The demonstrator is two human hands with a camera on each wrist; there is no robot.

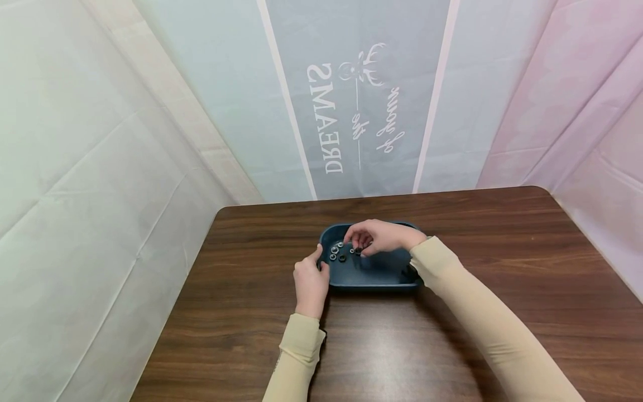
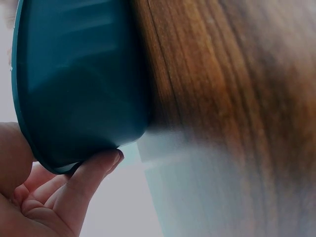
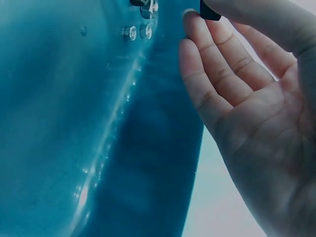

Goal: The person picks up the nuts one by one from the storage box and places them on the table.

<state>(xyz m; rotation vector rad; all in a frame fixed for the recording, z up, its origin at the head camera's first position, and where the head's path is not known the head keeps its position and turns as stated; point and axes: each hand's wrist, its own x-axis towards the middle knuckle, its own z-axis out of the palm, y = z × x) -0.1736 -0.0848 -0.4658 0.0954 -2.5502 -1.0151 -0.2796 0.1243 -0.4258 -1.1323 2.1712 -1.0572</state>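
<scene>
A dark teal tray [image 1: 372, 274] lies on the table. My left hand [image 1: 310, 283] grips its left end, thumb at the rim and fingers against the outer wall, as the left wrist view shows. Over the tray, my right hand [image 1: 384, 235] pinches a small black nut [image 3: 211, 11] between thumb and fingers; most of it is hidden in the right wrist view. Several silver nuts [image 1: 334, 250] and a dark nut [image 1: 342, 258] sit in the tray's left part. Part of the tray's right side is covered by my right forearm.
The brown wood-grain table [image 1: 382, 340] extends around the tray. Behind its far edge hangs a pale fabric backdrop [image 1: 366, 111] with mirrored lettering, and a whitish sheet [image 1: 100, 195] borders the left side.
</scene>
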